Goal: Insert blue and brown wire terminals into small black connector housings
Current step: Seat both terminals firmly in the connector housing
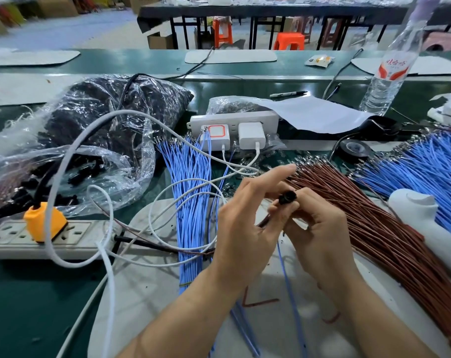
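Housing (287,197) is gripped in right hand (320,228), mouth facing up; brown wire (264,222), pinched by left hand (241,215), slants up to it from below.

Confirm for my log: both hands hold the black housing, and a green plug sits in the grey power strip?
No: head view shows an orange plug in the grey power strip, not green. Left hand and right hand hold the black housing.
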`<state>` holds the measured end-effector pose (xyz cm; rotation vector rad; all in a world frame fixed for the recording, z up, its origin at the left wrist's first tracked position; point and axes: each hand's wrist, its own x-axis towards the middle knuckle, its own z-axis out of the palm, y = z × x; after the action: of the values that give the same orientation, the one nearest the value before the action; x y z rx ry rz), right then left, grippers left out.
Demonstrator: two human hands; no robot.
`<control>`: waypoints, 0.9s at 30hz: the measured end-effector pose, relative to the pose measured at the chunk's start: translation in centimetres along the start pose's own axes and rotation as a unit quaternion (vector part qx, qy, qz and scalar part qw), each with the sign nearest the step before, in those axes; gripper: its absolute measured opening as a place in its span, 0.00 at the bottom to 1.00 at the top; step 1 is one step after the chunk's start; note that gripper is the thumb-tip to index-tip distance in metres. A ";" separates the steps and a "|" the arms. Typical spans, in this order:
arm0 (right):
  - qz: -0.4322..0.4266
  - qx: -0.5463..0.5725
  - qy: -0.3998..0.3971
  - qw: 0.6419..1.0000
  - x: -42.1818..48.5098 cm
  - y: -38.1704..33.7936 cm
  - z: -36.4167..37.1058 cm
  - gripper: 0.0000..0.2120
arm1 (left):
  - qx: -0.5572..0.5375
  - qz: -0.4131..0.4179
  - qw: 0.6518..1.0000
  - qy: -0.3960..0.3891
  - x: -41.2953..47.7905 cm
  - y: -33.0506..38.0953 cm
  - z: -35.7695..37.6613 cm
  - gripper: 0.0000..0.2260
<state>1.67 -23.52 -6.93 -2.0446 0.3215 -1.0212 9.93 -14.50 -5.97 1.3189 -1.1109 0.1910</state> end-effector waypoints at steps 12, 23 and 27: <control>-0.041 0.011 0.048 0.998 0.0 -0.9 -0.3 0.04 | 0.042 -0.021 0.998 -0.029 0.4 0.5 0.1 0.09; -0.007 -0.041 0.019 0.999 -0.1 0.1 0.1 0.04 | 0.046 -0.002 0.999 -0.011 0.2 0.4 0.0 0.07; 0.106 0.057 -0.029 0.992 0.3 -0.1 -0.3 0.11 | 0.020 -0.004 1.000 -0.011 0.4 0.4 -0.2 0.08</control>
<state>1.67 -23.76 -6.57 -1.8886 0.4302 -0.8299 9.91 -14.41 -5.40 1.3629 -1.1250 0.1938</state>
